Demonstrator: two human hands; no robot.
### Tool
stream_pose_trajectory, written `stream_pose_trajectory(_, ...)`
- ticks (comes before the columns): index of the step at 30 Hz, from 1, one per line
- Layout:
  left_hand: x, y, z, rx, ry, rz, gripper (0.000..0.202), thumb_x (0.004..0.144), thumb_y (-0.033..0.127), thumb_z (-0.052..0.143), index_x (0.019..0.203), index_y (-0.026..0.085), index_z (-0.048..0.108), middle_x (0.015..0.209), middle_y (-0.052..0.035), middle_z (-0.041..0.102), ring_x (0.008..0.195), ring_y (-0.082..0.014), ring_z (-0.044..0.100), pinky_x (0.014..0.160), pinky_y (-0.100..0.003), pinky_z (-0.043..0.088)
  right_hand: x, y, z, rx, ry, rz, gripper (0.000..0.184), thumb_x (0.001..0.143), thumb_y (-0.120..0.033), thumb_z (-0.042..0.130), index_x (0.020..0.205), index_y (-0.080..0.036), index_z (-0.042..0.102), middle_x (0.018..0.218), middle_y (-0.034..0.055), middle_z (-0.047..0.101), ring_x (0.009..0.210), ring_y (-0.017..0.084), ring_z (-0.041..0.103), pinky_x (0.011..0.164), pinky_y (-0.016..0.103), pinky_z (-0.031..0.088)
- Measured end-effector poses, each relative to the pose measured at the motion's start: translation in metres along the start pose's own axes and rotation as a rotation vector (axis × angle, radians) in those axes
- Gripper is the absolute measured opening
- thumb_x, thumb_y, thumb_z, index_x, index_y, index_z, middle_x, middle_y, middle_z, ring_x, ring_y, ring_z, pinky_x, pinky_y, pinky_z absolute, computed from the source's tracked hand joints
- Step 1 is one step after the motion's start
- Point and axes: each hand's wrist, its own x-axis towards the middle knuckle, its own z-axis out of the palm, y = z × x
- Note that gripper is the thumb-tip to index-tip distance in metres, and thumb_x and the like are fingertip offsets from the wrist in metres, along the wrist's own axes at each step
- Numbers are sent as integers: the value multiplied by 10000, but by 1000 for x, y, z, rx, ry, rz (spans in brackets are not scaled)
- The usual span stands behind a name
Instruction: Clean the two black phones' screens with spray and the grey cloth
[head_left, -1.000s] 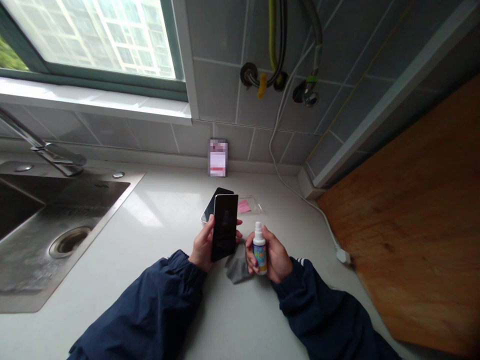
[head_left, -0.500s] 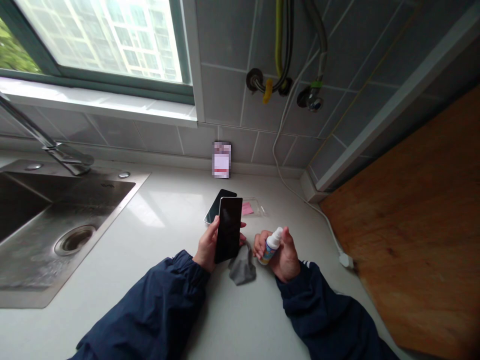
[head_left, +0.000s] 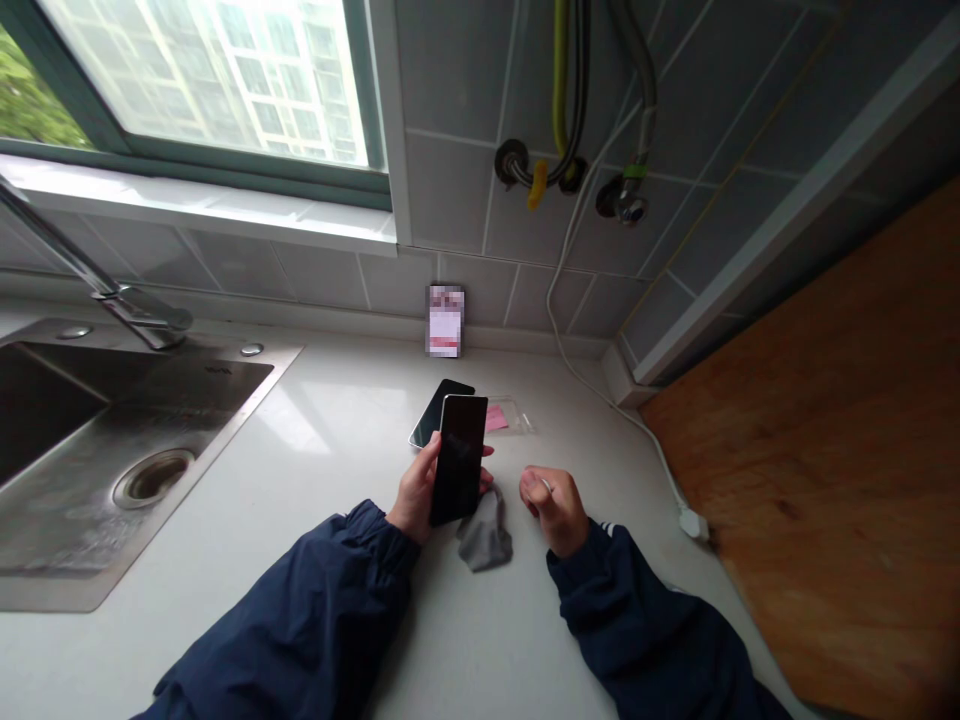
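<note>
Glossy black slab smartphone (head_left: pixel 459 460) gripped upright in the left hand (head_left: pixel 411 492), fingers wrapped behind it; right hand (head_left: pixel 553 510) curled shut near crumpled grey cloth (head_left: pixel 484 535), palm hidden; second dark smartphone (head_left: pixel 436 412) half-covered behind

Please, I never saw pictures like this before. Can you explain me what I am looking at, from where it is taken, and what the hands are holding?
There is no machine here. These are a person's two bare hands, seen by a camera worn on the head, looking forward and down. The left hand holds a black smartphone upright. The right hand is curled closed; I cannot tell if it holds anything. A grey cloth lies just below the phone on the white countertop. Behind the held phone lies a second smartphone, and beside that a clear plastic packet with a pink slip. To the left is a steel sink.
</note>
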Motion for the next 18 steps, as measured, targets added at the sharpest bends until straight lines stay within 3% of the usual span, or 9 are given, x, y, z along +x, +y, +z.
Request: stream_pose_trajectory(18, 3, -3, -5, -9, -6, -11, 848, 949, 716, 453, 1288, -27, 680, 880, -222, 765, 786, -268, 712, 785, -356, 531, -5, -10, 2, -75, -107, -5, 544, 947, -610, 458, 573, -238, 329, 546, -48, 287, 529, 109, 282, 537, 301, 197)
